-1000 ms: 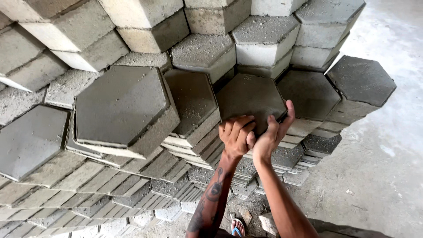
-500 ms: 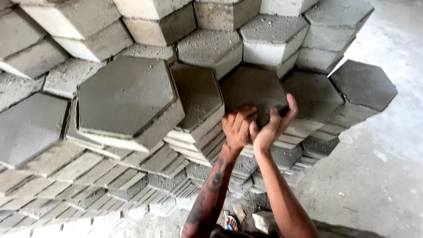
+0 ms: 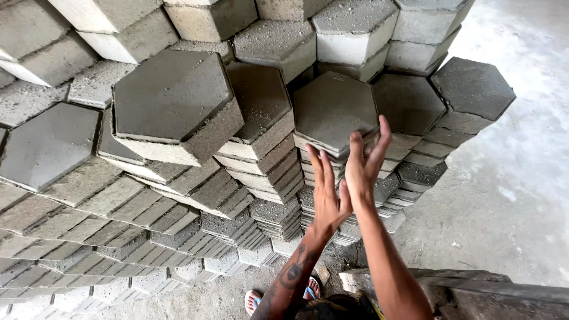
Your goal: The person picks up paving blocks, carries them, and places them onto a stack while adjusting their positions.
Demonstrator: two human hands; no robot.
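Head view: both hands, left [image 3: 328, 198] and right [image 3: 363, 169], fingers spread, against the top hexagonal paver [image 3: 335, 112].

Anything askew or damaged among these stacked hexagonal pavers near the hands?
One thing stands out: the top hexagonal block on the stack left of centre sits turned and tilted, overhanging the pavers beneath it. The paver at the left hand and right hand looks level. No breakage visible.
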